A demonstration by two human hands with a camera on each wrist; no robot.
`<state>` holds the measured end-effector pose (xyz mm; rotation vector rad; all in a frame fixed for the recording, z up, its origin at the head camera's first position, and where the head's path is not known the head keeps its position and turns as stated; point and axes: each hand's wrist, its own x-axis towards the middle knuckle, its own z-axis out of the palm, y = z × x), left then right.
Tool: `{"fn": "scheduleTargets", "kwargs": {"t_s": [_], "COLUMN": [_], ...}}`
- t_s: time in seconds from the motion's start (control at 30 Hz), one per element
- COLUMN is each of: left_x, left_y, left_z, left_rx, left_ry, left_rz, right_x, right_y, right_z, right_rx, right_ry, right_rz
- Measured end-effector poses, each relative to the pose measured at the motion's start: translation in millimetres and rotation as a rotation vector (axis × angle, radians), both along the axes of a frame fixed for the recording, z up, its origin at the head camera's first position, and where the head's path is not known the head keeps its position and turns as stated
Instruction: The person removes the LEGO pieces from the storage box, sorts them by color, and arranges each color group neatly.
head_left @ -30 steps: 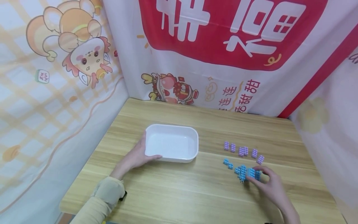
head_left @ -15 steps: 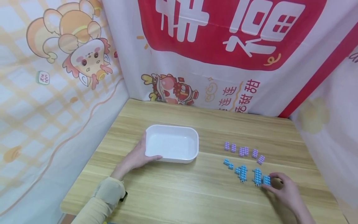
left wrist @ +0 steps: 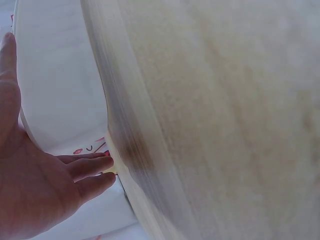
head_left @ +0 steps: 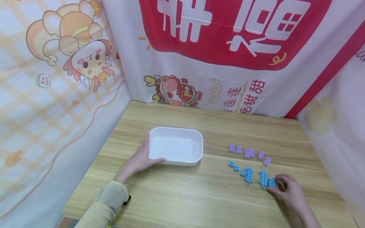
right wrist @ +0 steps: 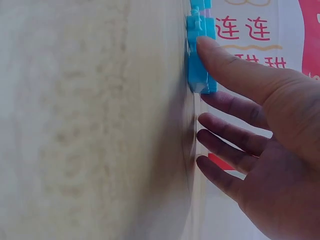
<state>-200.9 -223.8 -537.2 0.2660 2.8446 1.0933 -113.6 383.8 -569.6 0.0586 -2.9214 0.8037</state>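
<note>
A white plastic box (head_left: 176, 163) with nothing inside stands on the table, left of its middle. My left hand (head_left: 141, 158) rests at its near left corner, thumb along the front wall; in the left wrist view the fingers of this hand (left wrist: 40, 192) are spread and fairly straight. At the right, my right hand (head_left: 293, 193) pinches a blue building brick (head_left: 271, 183) between thumb and index finger, down at the table. Close beside it lies a long blue studded piece (head_left: 263, 179). In the right wrist view the other fingers (right wrist: 232, 132) are spread away from the brick.
Another long blue piece (head_left: 249, 175) lies further left, with a small one against it. Small blue bricks (head_left: 233, 166) sit left of that. A row of purple bricks (head_left: 249, 153) lies behind. Printed curtains (head_left: 199, 88) hang around the wooden table (head_left: 194, 196).
My right hand moved right, and the blue brick it holds came away from over the long blue pieces to the row's right end. My left hand stayed at the box.
</note>
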Motion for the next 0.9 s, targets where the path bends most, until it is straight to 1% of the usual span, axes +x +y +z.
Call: {"fn": "scheduleTargets", "kwargs": {"t_s": [0.2,0.3,0.37,0.4,0.43,0.5,0.53,0.6,0.67,0.73,0.77,0.83,0.9], "left_x": [-0.4,-2.7,-6.8,-8.0,-9.4,-12.9,-16.5,-18.6,-22.5,-26.1,-26.5,-31.8,-38.1], "left_y": [0.3,-1.6,-7.2,-9.6,-12.9,-18.7,-22.6,-24.0,-24.7,-24.3,-22.4,-21.9,-19.8], "left_z": [1.4,-0.3,-10.5,-12.3,-14.1,-19.0,-24.3,-12.5,-3.9,9.0,19.1,25.8,30.4], "left_rx": [-0.005,0.016,0.040,0.060,0.084,0.116,0.134,0.156,0.154,0.118,0.084,-0.021,-0.160], "left_ry": [-0.007,-0.010,0.008,-0.004,-0.016,-0.028,-0.020,-0.036,-0.001,0.021,0.028,0.051,0.073], "left_rz": [0.002,-0.019,-0.041,-0.055,-0.073,-0.082,-0.089,-0.107,-0.115,-0.118,-0.108,-0.064,-0.016], "right_x": [-2.5,-0.6,1.8,2.8,3.4,2.9,1.2,-4.8,-13.7,-24.7,-30.9,-44.6,-59.1], "right_y": [-2,-3,-4,-4,-4,-2,-1,1,4,7,8,8,6], "right_z": [-0.3,1.4,3.0,3.4,4.0,6.4,8.1,12.1,17.5,23.2,25.7,31.0,36.6], "right_rx": [0.009,0.020,0.013,0.000,-0.018,-0.058,-0.080,-0.114,-0.131,-0.124,-0.114,-0.080,-0.028], "right_ry": [-0.006,-0.009,-0.012,0.002,0.019,0.063,0.085,0.118,0.114,0.105,0.100,0.106,0.123], "right_rz": [0.006,0.016,0.027,0.033,0.038,0.045,0.048,0.045,0.040,0.034,0.028,0.032,0.039]}}
